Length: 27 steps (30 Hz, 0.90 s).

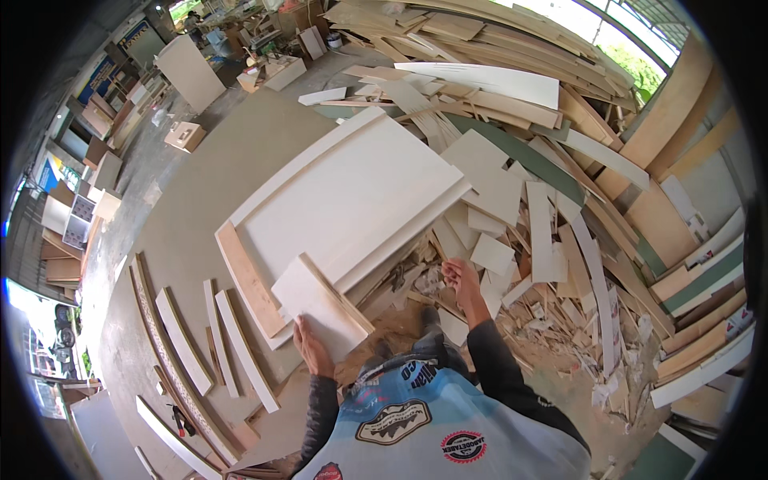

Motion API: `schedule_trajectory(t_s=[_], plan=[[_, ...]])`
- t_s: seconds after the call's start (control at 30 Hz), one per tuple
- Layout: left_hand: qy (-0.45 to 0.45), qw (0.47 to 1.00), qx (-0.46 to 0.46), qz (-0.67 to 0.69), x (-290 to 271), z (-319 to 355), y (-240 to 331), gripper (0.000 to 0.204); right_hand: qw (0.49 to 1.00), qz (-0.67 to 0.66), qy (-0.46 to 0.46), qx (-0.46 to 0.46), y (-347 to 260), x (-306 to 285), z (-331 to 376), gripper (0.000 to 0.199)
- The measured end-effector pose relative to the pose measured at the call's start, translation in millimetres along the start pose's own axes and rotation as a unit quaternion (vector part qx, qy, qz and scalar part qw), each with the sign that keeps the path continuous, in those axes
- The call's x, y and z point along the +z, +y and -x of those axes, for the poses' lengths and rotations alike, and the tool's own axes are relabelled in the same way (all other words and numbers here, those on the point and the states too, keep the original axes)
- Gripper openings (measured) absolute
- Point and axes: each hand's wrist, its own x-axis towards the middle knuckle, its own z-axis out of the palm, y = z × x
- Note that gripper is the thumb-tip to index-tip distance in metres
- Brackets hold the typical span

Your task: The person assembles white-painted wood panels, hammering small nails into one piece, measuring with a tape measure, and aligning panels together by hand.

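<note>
My left hand (pixel 312 348) grips the near-left edge of a small white board (pixel 314 308) with a raw wood strip along one side. That board lies over the near corner of a large white panel (pixel 344 200) with raised edges. A bare wood strip (pixel 250 280) runs along the panel's left end. Off the panel's near right side, my right hand (pixel 464 286) hangs in the air with its fingers curled together. Whatever it may hold is too small to make out.
A wide grey-brown sheet (pixel 200 184) lies under the panel, with several narrow white strips (pixel 244 352) and a black and red tool (pixel 182 420) at left. Offcuts (pixel 552 240) and scrap heap up at right. Stacked boards (pixel 480 40) stand behind; a small wooden box (pixel 185 136) sits far left.
</note>
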Motion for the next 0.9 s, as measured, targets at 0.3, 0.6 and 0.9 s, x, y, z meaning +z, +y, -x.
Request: schedule_trajectory(t_s=[0.3, 0.6, 0.9], plan=[[0.144, 0.989, -0.016, 0.029, 52, 52, 36, 0.04, 0.989, -0.011, -0.016, 0.145, -11, 61, -95, 0.085], [0.174, 0.984, 0.024, 0.033, 34, 47, 20, 0.024, 0.978, -0.099, -0.038, 0.18, -14, 87, -64, 0.091], [0.097, 0.993, 0.06, 0.041, 69, -25, 53, 0.018, 0.93, 0.327, -0.012, -0.17, -7, 109, -4, 0.04]])
